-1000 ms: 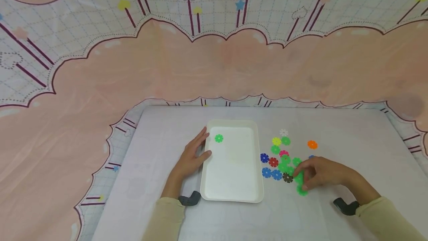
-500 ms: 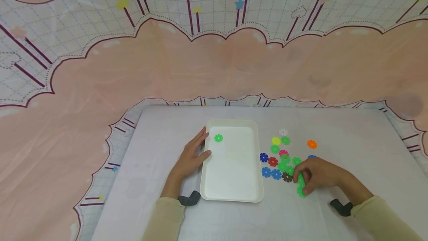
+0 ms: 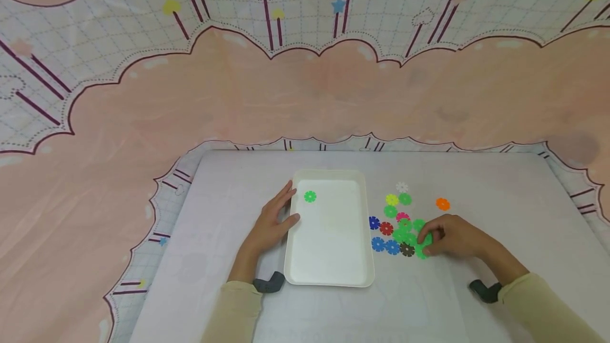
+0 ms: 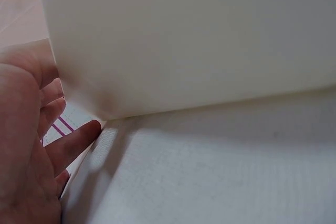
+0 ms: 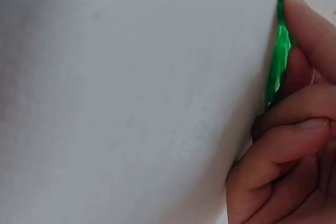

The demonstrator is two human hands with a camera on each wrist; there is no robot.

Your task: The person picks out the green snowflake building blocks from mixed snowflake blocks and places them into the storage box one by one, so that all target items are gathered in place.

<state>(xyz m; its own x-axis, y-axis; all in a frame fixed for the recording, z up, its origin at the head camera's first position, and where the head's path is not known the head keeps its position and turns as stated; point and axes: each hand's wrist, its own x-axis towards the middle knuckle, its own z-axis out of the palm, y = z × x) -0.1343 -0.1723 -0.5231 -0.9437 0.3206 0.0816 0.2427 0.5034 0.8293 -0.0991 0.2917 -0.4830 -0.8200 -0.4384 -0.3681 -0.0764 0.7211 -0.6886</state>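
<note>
My left hand [image 3: 274,221] rests against the left rim of a white rectangular tray [image 3: 288,258], fingers extended and thumb over the edge. The left wrist view shows the tray's side wall [image 4: 184,40] beside its fingertips. One green snowflake disc [image 3: 310,196] lies in the tray's far left corner. On the table, my right hand [image 3: 452,234] holds some green snowflake discs [image 3: 421,252] between curled fingers and thumb, at the right side of a loose pile. In the right wrist view, thumb and fingers touch their green edges [image 5: 281,51]; how many are held is hidden.
Around the pile lie two light-blue discs [image 3: 385,245], a dark blue [image 3: 374,223], a red [image 3: 386,228], a brown [image 3: 407,249], a pink [image 3: 402,217], a yellow [image 3: 392,199] and a white disc [image 3: 402,187]. An orange disc [image 3: 442,204] lies apart, farther right.
My right hand has slid the green discs away from the table's front and slightly left, against the other green ones. The left hand and tray stay in place.
</note>
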